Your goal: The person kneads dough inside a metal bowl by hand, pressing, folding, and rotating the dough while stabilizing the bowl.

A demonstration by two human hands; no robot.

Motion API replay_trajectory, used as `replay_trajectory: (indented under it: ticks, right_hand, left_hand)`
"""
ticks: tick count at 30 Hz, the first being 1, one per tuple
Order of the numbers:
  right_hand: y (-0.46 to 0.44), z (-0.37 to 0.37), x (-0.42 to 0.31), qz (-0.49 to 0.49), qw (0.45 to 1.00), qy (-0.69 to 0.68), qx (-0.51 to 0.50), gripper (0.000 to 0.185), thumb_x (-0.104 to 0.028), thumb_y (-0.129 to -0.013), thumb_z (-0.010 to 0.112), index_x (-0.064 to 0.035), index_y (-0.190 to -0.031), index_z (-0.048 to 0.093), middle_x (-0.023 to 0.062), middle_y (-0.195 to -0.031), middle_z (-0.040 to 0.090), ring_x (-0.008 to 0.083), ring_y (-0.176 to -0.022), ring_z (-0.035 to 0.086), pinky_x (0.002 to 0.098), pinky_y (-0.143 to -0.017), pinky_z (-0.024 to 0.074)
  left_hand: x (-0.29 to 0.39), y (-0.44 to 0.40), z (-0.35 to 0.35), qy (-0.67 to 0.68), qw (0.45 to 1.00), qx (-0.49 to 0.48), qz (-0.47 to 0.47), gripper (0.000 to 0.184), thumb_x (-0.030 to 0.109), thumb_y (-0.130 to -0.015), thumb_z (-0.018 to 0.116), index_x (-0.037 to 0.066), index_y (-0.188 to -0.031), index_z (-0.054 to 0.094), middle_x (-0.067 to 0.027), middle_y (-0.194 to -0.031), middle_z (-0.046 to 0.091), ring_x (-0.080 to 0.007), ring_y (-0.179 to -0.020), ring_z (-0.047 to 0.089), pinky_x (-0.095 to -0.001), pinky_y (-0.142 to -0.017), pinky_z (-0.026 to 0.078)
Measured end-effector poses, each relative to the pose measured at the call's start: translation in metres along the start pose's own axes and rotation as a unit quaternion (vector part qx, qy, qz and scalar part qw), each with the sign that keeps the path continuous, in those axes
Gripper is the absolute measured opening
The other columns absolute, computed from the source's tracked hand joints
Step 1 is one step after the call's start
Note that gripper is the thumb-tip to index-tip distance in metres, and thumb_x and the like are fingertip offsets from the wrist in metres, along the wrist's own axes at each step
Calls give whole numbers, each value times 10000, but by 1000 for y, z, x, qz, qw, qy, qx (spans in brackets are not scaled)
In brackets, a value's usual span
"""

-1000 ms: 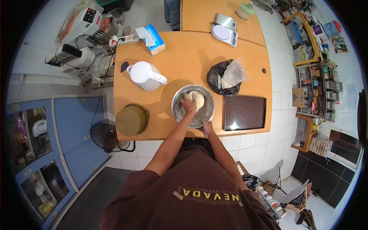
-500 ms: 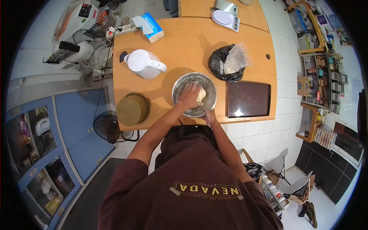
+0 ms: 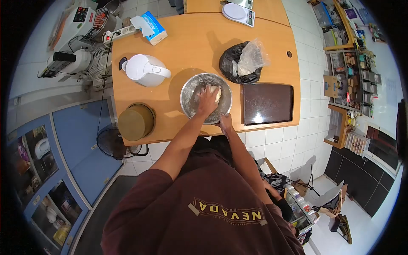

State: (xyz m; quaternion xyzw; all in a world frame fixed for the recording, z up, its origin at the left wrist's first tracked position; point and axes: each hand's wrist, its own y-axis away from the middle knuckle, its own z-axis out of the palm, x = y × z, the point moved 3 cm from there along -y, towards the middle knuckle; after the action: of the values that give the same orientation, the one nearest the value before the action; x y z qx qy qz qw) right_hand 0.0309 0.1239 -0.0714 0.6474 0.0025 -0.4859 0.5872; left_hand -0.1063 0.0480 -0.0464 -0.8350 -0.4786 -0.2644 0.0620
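A metal mixing bowl (image 3: pixel 226 105), floury on its inside, stands near the front edge of the table. In it lies a pale lump of dough (image 3: pixel 217 94). My left hand (image 3: pixel 207 103) reaches down into the bowl with its fingers curled over the dough, partly covering it. At the bowl's near right side, my right hand (image 3: pixel 225 122) grips the rim; some of its fingers are hidden beneath the bowl.
Left of the bowl are a white kettle (image 3: pixel 146 70) and a brown container (image 3: pixel 136 122). A dark baking tray (image 3: pixel 267 104) and a black plastic bag (image 3: pixel 231 63) sit to the right. Farther back are a tissue pack (image 3: pixel 155 32) and kitchen scale (image 3: pixel 239 14). Another person's arm (image 3: pixel 273 190) shows at lower right.
My left hand has closed more around the dough, its fingers now curled. The whole view has shifted, moving the table slightly left and up. Another person's arm has appeared beside my right arm.
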Motion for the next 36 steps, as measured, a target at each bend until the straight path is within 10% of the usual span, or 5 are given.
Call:
replay_trajectory:
  ticks: [7,14,21,24,36]
  right_hand:
    - [0,1,0,-12,1000,16,20,326,-46,-935,519,27,-1245,589,125,-1095,668,282,-1012,685,406,-829,587]
    - [-45,-42,27,-119,972,192,70,336,-79,-915,609,7,-1239,623,180,-1061,739,306,-1014,717,415,-862,543]
    - [7,-25,-61,-123,956,263,45,402,-57,-884,649,2,-1277,587,241,-1090,691,420,-1061,670,467,-894,529]
    - [30,-7,-87,-370,799,456,126,511,-33,-852,656,-19,-1346,529,260,-1200,607,440,-1169,586,474,-978,489]
    - [-1,94,-92,-417,648,630,-98,687,-321,-909,671,-128,-1509,398,224,-1499,415,424,-1401,385,527,-1158,338]
  left_hand:
    - [-28,-3,8,246,953,86,-154,670,258,-775,834,190,-1361,517,-204,-1311,478,-451,-1219,499,-546,-1025,439]
    - [-46,34,-58,219,974,-32,41,800,200,-790,819,17,-1458,419,-276,-1288,544,-448,-1198,542,-485,-1026,455]
    - [-89,59,-106,291,955,59,-8,427,82,-858,716,-23,-1249,579,-238,-1263,544,-409,-1155,563,-456,-988,470]
    - [-85,64,-124,146,978,146,6,490,80,-870,708,-11,-1316,528,-235,-1297,515,-424,-1215,521,-467,-1038,438]
    - [-85,58,-69,242,952,163,-96,652,-133,-792,547,-30,-1426,433,-268,-1362,498,-447,-1291,480,-482,-1106,391]
